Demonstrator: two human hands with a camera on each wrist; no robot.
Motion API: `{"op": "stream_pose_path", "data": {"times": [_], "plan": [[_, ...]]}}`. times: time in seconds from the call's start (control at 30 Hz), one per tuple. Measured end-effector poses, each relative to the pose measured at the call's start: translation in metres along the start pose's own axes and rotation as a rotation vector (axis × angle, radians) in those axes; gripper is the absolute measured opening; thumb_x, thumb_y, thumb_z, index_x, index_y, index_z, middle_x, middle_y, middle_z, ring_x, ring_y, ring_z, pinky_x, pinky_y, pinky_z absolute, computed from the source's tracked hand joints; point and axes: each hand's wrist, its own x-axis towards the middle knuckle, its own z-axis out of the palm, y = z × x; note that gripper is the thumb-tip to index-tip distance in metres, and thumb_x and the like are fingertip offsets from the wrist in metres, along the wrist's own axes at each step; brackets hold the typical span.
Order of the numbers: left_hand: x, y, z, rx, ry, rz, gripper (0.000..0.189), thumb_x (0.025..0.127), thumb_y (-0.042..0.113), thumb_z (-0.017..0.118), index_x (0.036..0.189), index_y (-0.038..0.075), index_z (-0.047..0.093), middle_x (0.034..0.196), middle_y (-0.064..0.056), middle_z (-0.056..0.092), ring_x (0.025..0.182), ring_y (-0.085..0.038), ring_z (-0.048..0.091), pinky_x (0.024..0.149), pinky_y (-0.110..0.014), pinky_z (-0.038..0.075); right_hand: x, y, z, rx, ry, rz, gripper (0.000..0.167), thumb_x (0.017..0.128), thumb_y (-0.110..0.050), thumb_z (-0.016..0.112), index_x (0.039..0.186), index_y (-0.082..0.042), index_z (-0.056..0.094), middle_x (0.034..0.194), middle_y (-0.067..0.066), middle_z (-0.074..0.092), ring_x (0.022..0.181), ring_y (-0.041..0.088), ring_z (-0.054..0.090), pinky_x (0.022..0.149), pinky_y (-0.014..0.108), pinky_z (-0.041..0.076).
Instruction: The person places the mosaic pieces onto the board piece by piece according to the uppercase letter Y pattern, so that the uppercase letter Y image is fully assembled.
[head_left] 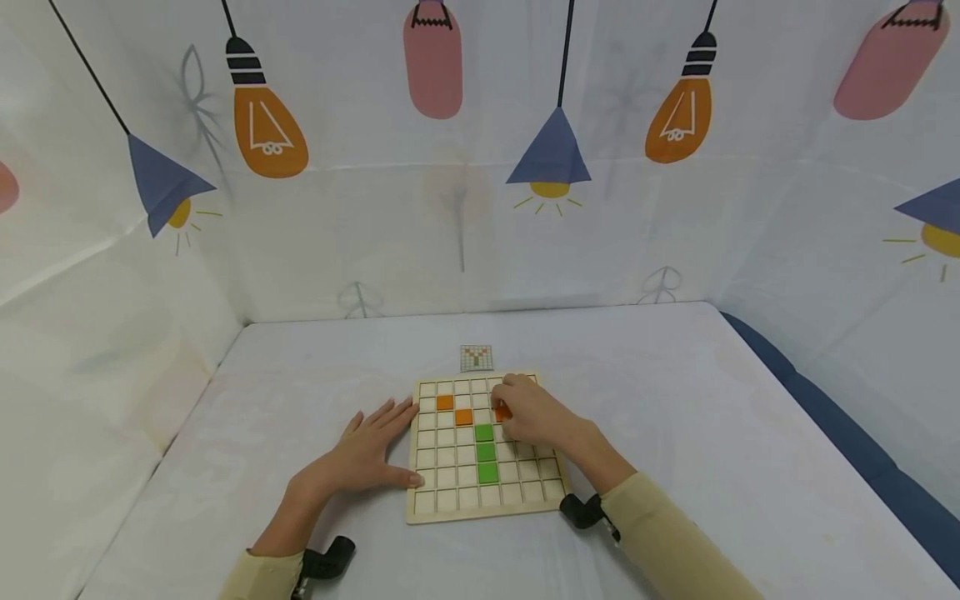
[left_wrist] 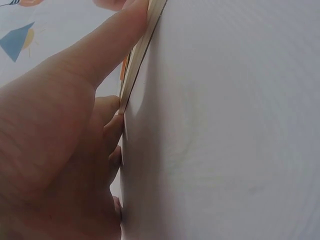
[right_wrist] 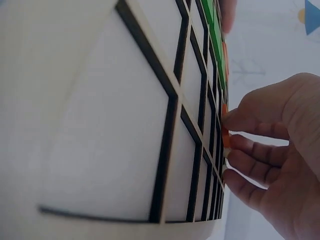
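Note:
A wooden grid board [head_left: 487, 510] lies on the white table, its square cells framed by thin strips. My left hand [head_left: 366, 450] rests at the board's left side, fingers spread, the thumb at its edge. At the upper right cells, my right hand [head_left: 536, 414] pinches an orange tile [right_wrist: 225, 120] between thumb and fingers, close against the grid. Two more orange tiles, one [head_left: 445, 402] higher and one [head_left: 463, 417] lower, sit in cells on the left. Below them a column of green tiles [head_left: 486, 452] runs down the middle. The right hand hides some upper right cells.
Just behind the board lies a small card [head_left: 476, 357] printed with a coloured grid pattern. A white curtain [head_left: 337, 225] with lamp prints stands behind and beside the table [head_left: 712, 433]. Each wrist carries a black camera mount [head_left: 330, 558].

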Motion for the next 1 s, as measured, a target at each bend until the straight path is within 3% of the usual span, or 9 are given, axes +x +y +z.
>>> {"op": "stream_pose_path", "data": {"times": [0.47,1.0], "plan": [[0.001,-0.0021,0.002,0.007,0.006,0.003,0.113,0.071,0.071,0.074,0.159,0.019,0.025,0.167,-0.003,0.022,0.155,-0.036,0.014,0.117,-0.071,0.007,0.001,-0.0014,0.0023,-0.052,0.057,-0.119,0.025,0.087,0.006,0.057,0.102,-0.009,0.068,0.094,0.001,0.057,0.082,0.014,0.044,0.076,0.03,0.042],[-0.0007,0.0019,0.0003,-0.009,0.012,0.007,0.112,0.072,0.068,0.076,0.159,0.017,0.026,0.167,-0.005,0.022,0.155,-0.038,0.014,0.117,-0.072,0.006,-0.0009,0.0009,0.0023,-0.014,0.046,-0.09,0.024,0.091,0.002,0.059,0.111,-0.009,0.068,0.102,0.003,0.06,0.09,0.014,0.054,0.081,0.033,0.051]]}}
